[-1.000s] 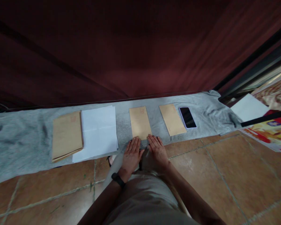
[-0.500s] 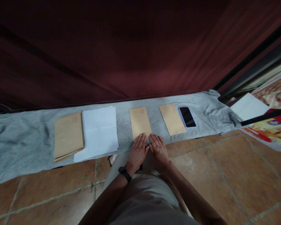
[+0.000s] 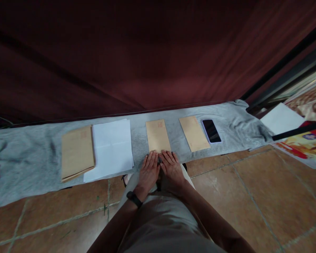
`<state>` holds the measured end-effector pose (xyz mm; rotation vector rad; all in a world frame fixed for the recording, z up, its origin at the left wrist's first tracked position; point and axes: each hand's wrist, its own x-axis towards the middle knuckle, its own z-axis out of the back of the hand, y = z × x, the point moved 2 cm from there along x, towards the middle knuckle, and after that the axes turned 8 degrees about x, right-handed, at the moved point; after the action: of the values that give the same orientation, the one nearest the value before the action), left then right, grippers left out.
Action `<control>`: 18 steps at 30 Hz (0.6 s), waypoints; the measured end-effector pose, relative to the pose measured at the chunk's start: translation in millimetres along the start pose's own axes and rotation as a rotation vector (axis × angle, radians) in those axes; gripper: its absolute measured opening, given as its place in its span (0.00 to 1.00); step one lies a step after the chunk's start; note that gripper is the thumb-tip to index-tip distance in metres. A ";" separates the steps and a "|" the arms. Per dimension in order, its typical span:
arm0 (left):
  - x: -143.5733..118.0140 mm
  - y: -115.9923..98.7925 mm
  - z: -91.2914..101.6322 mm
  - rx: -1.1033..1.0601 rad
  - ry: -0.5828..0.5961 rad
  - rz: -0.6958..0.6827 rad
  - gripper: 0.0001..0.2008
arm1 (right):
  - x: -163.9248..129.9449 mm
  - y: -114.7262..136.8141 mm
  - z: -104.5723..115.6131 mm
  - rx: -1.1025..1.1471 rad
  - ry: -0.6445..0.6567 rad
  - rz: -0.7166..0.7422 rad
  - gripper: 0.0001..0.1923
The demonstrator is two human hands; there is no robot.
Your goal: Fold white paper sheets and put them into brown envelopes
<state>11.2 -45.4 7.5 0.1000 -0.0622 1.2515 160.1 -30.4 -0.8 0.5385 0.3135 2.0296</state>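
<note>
My left hand [image 3: 149, 172] and my right hand [image 3: 171, 168] lie flat side by side, fingers stretched forward, with their fingertips on the near end of a narrow brown envelope [image 3: 157, 135]. That envelope rests on a grey cloth [image 3: 28, 154] spread along the floor. A second brown envelope [image 3: 193, 133] sits to its right, beside a dark phone [image 3: 211, 130]. To the left are white paper sheets [image 3: 112, 147] and a stack of larger brown envelopes [image 3: 77, 152]. A black band circles my left wrist.
A dark red curtain [image 3: 137, 52] hangs behind the cloth. Brown tiled floor [image 3: 252, 196] fills the foreground. At the right edge lie a white sheet [image 3: 281, 118], a black bar [image 3: 300, 130] and a colourful printed sheet [image 3: 305, 147].
Both hands slid forward onto the near end of the middle envelope, and the right hand closed in toward the left until they touch.
</note>
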 end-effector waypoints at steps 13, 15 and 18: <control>-6.9 9.2 -1.4 -0.050 -0.046 0.063 0.30 | -13.5 -34.9 17.5 0.005 -0.041 -0.060 0.25; -5.5 6.1 -0.5 -0.048 -0.054 0.056 0.30 | -14.4 -36.4 17.5 0.002 -0.039 -0.055 0.26; 0.4 -5.0 2.2 -0.066 -0.049 -0.017 0.29 | -14.9 -36.1 15.8 -0.002 -0.040 -0.059 0.26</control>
<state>16.1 -46.8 9.6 0.0737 -0.1449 1.2290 201.6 -25.7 -6.3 0.5617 0.2998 1.9600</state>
